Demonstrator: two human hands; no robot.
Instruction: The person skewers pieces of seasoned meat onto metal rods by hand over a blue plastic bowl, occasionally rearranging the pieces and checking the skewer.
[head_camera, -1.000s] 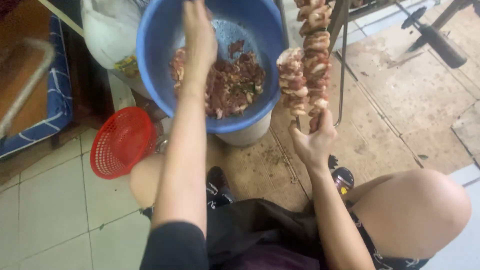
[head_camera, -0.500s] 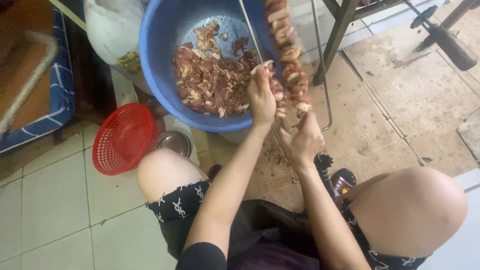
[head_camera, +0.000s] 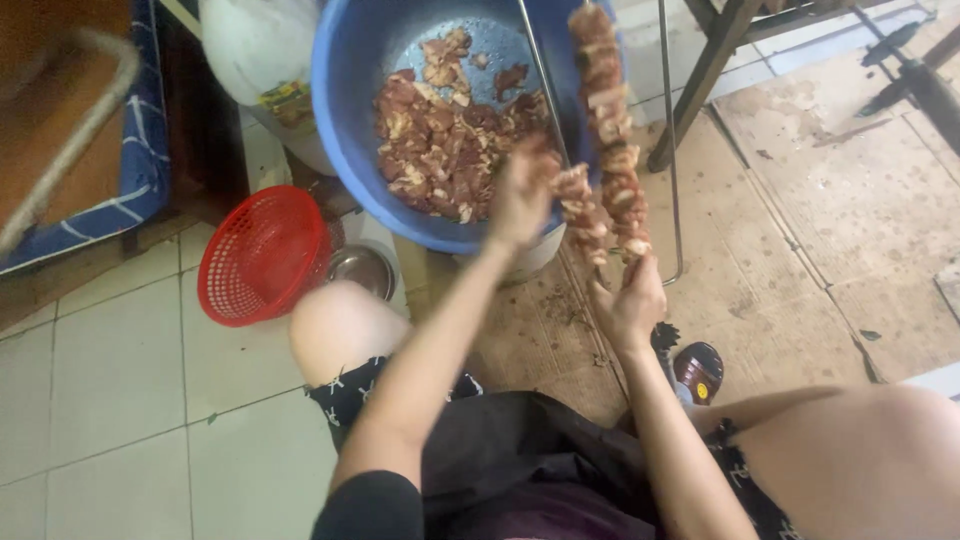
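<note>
At your twelve o'clock the basin (head_camera: 350, 120) is bright blue, and the meat (head_camera: 450, 140) in it is reddish-brown flecked with pale fat, as are the pieces on the skewers (head_camera: 610, 150). The basket (head_camera: 262, 256) at ten o'clock is red openwork mesh on off-white floor tiles (head_camera: 110, 380), while the mat (head_camera: 800, 200) at two o'clock is stained tan. Your shorts (head_camera: 350, 395) are black with a small white print.
</note>
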